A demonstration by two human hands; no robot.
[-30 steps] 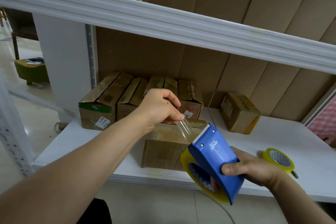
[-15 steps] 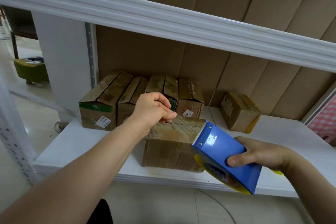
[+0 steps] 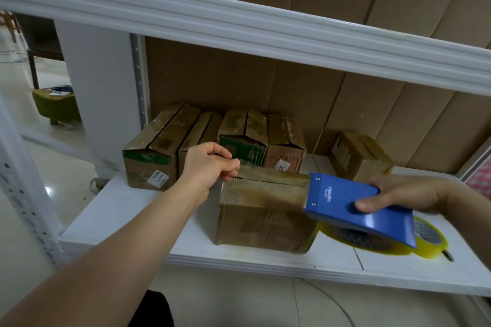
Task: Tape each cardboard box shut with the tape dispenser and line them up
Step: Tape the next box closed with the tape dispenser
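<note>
Left hand (image 3: 206, 167): centre of the frame, fingers pinched on the end of the clear tape (image 3: 268, 171) at the far left corner of the front box's top.
Right hand (image 3: 409, 195): right of centre, clamped around the blue tape dispenser (image 3: 356, 210), thumb on its upper face.
Tape dispenser: tilted, its front edge at the box's right top edge; a yellow tape roll shows beneath it.
Front box (image 3: 265, 218): lower centre, near the front edge of the white shelf (image 3: 138, 215), tape stretched across its top.
Row of boxes (image 3: 212, 143): four side by side behind it, against the cardboard backing.
Lone box (image 3: 361, 156): right of the row, set askew.
Spare tape roll (image 3: 431, 240): flat on the shelf, lower right.
</note>
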